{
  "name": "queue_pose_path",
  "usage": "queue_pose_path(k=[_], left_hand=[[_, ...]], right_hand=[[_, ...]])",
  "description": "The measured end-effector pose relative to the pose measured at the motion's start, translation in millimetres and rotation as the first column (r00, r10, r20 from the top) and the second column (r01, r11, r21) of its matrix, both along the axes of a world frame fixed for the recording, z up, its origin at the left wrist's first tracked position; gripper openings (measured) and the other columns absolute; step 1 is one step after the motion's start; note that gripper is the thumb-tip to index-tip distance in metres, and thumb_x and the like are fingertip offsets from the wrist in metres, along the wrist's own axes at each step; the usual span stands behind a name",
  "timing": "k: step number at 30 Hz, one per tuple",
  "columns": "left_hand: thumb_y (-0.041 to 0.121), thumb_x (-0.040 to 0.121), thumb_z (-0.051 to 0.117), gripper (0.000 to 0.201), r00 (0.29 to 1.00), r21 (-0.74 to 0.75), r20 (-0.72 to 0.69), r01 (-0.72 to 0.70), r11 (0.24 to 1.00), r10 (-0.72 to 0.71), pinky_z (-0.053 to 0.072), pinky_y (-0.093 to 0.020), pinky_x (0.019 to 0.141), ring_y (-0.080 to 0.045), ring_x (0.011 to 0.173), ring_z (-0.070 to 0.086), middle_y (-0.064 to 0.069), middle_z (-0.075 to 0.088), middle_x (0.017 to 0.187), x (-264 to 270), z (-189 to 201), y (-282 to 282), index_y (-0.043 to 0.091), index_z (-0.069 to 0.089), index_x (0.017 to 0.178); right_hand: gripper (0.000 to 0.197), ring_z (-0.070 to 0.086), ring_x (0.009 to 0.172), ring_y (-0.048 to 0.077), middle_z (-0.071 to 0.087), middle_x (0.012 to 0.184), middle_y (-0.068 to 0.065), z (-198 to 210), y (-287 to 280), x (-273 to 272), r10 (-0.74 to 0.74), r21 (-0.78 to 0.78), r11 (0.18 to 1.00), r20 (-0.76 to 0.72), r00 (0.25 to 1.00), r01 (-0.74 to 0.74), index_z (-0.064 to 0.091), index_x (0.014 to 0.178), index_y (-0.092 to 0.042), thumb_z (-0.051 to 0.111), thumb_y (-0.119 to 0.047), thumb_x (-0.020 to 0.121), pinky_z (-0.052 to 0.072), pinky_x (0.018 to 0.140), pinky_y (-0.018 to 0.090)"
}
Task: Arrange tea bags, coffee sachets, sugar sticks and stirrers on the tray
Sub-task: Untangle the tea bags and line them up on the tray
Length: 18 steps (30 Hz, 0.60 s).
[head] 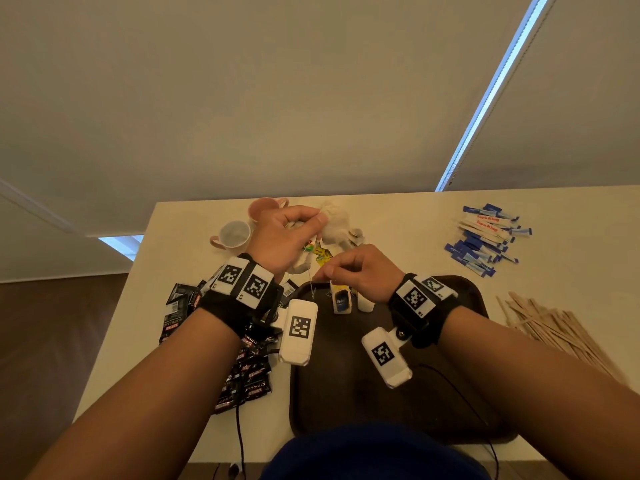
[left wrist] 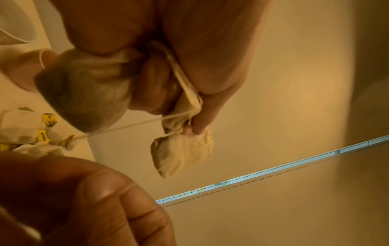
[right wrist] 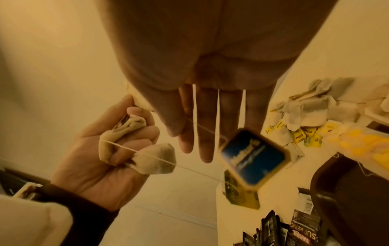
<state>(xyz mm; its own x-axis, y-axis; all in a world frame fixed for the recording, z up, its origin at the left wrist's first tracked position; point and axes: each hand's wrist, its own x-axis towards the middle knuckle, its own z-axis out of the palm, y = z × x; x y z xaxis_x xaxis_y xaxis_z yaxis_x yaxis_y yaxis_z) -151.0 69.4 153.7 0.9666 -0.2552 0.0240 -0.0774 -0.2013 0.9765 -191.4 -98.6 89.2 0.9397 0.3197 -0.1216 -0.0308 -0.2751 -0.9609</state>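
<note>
My left hand [head: 287, 233] is raised over the table's far side and grips a bunch of crumpled tea bags [right wrist: 155, 159]; one bag [left wrist: 183, 154] hangs below its fingers [left wrist: 210, 58]. A thin string [left wrist: 130, 126] runs taut from those bags to my right hand [head: 356, 271], which pinches it between thumb and forefinger above the far edge of the dark brown tray [head: 381, 393]. A blue tea tag [head: 341, 301] dangles under my right hand; it is blurred in the right wrist view [right wrist: 252, 158]. A pile of loose tea bags [head: 341, 225] with yellow tags lies behind the hands.
Black coffee sachets [head: 242, 368] lie left of the tray. Blue and white sugar sticks [head: 485, 237] are heaped at the far right. Wooden stirrers [head: 554, 330] lie at the right edge. Two cups [head: 235, 233] stand at the far left. A cable [head: 460, 393] crosses the tray.
</note>
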Motion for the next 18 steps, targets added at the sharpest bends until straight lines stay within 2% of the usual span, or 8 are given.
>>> queue_pose_path(k=[3,6,9,11,14,16,18], left_hand=[[0.013,0.092,0.067,0.024,0.999,0.021,0.032,0.009,1.000,-0.009,0.046,-0.016,0.068,0.007,0.074,0.061,0.029,0.063,0.072,1.5,-0.2,0.2,0.024,0.068,0.071],[0.017,0.092,0.068,0.022,1.000,0.015,-0.017,0.003,1.000,-0.002,0.049,-0.018,0.058,0.006,0.073,0.061,0.027,0.064,0.072,3.1,-1.8,0.7,0.024,0.069,0.071],[0.018,0.091,0.069,0.018,1.000,0.038,0.025,0.003,0.999,-0.004,0.046,-0.013,0.067,0.004,0.075,0.061,0.026,0.065,0.074,5.5,-4.9,0.8,0.026,0.070,0.075],[0.019,0.091,0.069,0.017,1.000,0.036,0.025,-0.006,0.999,0.005,0.046,-0.012,0.068,0.005,0.075,0.061,0.027,0.065,0.075,5.0,-4.7,0.5,0.026,0.070,0.076],[0.018,0.092,0.068,0.021,1.000,0.027,-0.010,0.003,1.000,-0.003,0.050,-0.017,0.059,0.009,0.069,0.060,0.026,0.063,0.070,1.3,-2.7,-1.6,0.024,0.069,0.072],[0.017,0.092,0.067,0.026,1.000,0.017,-0.023,0.017,1.000,-0.016,0.050,-0.014,0.055,0.014,0.068,0.058,0.026,0.062,0.068,-0.9,-1.1,-2.1,0.024,0.067,0.068],[0.015,0.092,0.066,0.025,0.999,0.023,-0.010,0.033,0.999,-0.033,0.048,-0.012,0.061,0.009,0.071,0.060,0.025,0.063,0.068,-1.5,-0.3,-1.7,0.024,0.067,0.069]], right_hand=[[0.020,0.071,0.094,0.017,0.073,0.104,0.010,-2.3,1.4,-4.5,-0.007,0.054,0.998,-0.089,0.996,0.012,0.069,0.111,-0.004,0.057,-0.011,0.096,0.057,0.077,0.024],[0.025,0.070,0.097,0.018,0.071,0.111,0.009,-5.7,0.8,-9.5,-0.013,0.073,0.997,-0.211,0.977,0.029,0.062,0.119,-0.008,0.056,-0.003,0.095,0.058,0.082,0.031],[0.032,0.069,0.101,0.021,0.069,0.111,0.008,-8.6,-0.9,-12.7,0.015,0.062,0.998,-0.274,0.962,0.002,0.061,0.116,-0.013,0.054,0.005,0.091,0.058,0.086,0.036],[0.033,0.069,0.102,0.022,0.069,0.111,0.012,-10.1,-1.1,-13.3,0.031,0.062,0.998,-0.287,0.957,-0.014,0.063,0.112,-0.013,0.053,0.009,0.089,0.058,0.086,0.036],[0.036,0.072,0.090,0.021,0.071,0.102,0.015,-12.0,0.1,-12.9,0.015,0.027,1.000,-0.299,0.954,-0.007,0.063,0.111,-0.007,0.041,0.014,0.092,0.058,0.083,0.036],[0.035,0.071,0.079,0.020,0.070,0.092,0.015,-12.6,1.7,-11.9,-0.007,0.011,1.000,-0.306,0.952,0.011,0.061,0.109,-0.007,0.035,0.013,0.096,0.058,0.079,0.035],[0.027,0.071,0.074,0.022,0.071,0.090,0.017,-12.3,1.8,-9.3,-0.038,0.003,0.999,-0.310,0.950,0.041,0.056,0.109,-0.009,0.038,0.008,0.099,0.058,0.071,0.031]])
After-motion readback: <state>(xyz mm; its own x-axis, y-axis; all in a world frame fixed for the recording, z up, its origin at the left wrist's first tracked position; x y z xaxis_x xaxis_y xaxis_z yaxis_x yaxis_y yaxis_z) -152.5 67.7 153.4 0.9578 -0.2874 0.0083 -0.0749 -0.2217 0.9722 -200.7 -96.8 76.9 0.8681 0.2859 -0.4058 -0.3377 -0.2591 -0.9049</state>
